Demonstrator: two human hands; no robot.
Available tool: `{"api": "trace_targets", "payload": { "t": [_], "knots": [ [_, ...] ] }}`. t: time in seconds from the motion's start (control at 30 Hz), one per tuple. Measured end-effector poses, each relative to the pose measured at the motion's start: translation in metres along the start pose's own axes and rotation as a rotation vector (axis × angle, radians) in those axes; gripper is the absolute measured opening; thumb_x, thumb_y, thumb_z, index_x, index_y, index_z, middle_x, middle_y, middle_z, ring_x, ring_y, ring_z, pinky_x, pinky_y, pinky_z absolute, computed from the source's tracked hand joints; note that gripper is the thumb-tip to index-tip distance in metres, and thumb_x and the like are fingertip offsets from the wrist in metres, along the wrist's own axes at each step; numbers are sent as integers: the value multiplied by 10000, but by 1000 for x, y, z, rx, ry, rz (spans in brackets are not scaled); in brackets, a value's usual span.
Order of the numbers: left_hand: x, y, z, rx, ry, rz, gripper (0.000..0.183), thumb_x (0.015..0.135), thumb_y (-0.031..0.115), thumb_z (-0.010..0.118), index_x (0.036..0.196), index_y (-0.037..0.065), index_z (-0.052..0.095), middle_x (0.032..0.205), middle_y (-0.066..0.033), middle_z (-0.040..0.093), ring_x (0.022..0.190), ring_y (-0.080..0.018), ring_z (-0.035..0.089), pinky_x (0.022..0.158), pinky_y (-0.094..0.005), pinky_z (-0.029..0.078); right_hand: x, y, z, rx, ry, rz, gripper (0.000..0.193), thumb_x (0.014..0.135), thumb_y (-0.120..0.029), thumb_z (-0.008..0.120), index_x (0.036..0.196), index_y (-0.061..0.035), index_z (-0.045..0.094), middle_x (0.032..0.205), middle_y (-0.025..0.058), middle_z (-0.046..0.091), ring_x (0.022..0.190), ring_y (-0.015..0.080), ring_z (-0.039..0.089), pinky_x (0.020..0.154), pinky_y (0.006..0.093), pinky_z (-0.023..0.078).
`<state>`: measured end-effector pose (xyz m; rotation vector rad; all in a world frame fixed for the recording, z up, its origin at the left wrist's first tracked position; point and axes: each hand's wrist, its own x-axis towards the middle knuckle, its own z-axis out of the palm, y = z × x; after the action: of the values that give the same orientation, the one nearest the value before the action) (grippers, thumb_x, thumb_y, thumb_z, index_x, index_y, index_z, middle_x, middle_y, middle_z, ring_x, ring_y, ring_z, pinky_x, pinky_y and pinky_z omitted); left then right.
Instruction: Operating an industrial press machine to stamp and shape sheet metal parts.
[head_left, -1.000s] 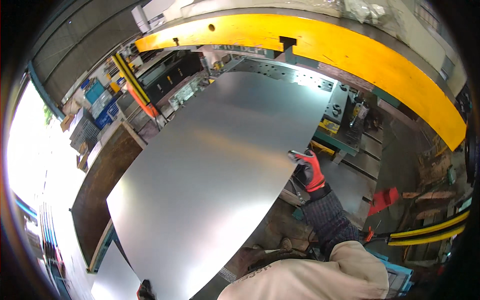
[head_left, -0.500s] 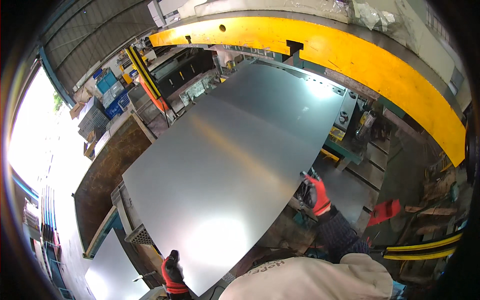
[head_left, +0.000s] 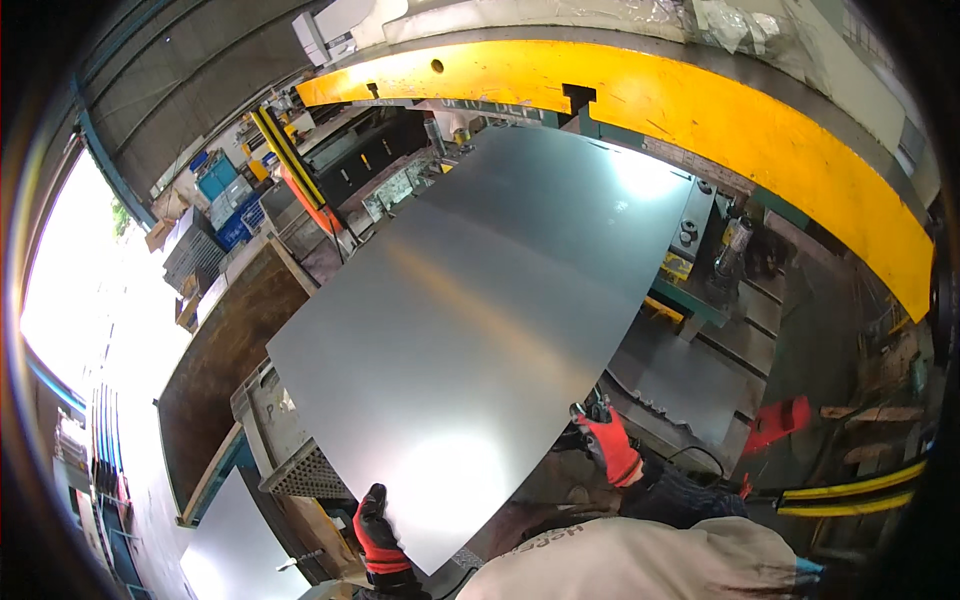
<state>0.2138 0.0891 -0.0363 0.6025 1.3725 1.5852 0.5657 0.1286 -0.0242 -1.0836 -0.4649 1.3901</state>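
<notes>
A large, flat grey metal sheet [head_left: 470, 290] slants across the middle of the view, its far end beneath the yellow beam of a machine. My left hand [head_left: 380, 540], in a red and black glove, grips the sheet's left edge close to its near corner, thumb on top. On the right edge, farther up, my right hand [head_left: 608, 442] in a matching glove holds the sheet with its fingertips at the rim. The undersides of both grips are hidden by the sheet.
A curved-looking yellow beam [head_left: 680, 95] spans the far side. At right are a green machine bed with bolts [head_left: 688, 232], a red block [head_left: 778, 425] and a yellow-black post [head_left: 850, 495]. Another metal sheet [head_left: 240, 540] lies low left, near a rusty panel [head_left: 230, 390].
The sheet has shifted away from me and slightly right, farther under the beam. My left hand has moved along with it, while my right hand has slid nearer along the right edge.
</notes>
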Motion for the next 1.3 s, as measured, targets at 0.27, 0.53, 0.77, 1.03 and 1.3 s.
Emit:
{"api": "trace_targets", "payload": {
  "t": [0.27, 0.53, 0.77, 1.03, 1.3],
  "knots": [
    [26, 2, 19, -54, -236, -68, 308, 761, 181, 434, 924, -68, 512, 903, -160, 545, 824, -237, 530, 768, -349, 421, 49, 46, -10, -166, 257, -375, 67, 669, -13, 477, 729, -29, 500, 637, -12, 464, 590, 82, 426, 536, 199, 338],
    [24, 2, 29, 66, -155, -10, 266, 770, 155, 436, 890, -61, 533, 821, -125, 565, 785, -194, 530, 762, -310, 409, 43, 33, -2, -332, 239, -518, 107, 694, -20, 479, 792, -23, 521, 679, -55, 448, 611, 52, 388, 547, 195, 328],
    [16, 3, 18, 94, -285, 39, 272, 802, 131, 369, 907, -81, 504, 864, -140, 551, 821, -197, 522, 756, -318, 420, 34, 42, 2, -90, 181, -363, 153, 684, -20, 467, 823, -39, 530, 698, -56, 471, 613, 62, 410, 524, 203, 331],
    [14, 11, 23, 451, -377, 309, 463, 833, 300, 353, 1094, -81, 382, 1103, -172, 445, 1023, -230, 433, 900, -325, 312, 29, 24, 5, -243, 293, -579, 125, 684, -19, 448, 784, -15, 522, 719, 32, 534, 662, 116, 496, 595, 219, 386],
    [28, 3, 21, 104, -310, -2, 350, 819, 224, 404, 990, -71, 482, 987, -148, 521, 947, -212, 479, 865, -315, 340, 40, 14, 13, -161, 240, -411, 101, 694, -52, 443, 746, -34, 528, 665, -33, 492, 598, 65, 433, 554, 187, 351]
  ]
}}
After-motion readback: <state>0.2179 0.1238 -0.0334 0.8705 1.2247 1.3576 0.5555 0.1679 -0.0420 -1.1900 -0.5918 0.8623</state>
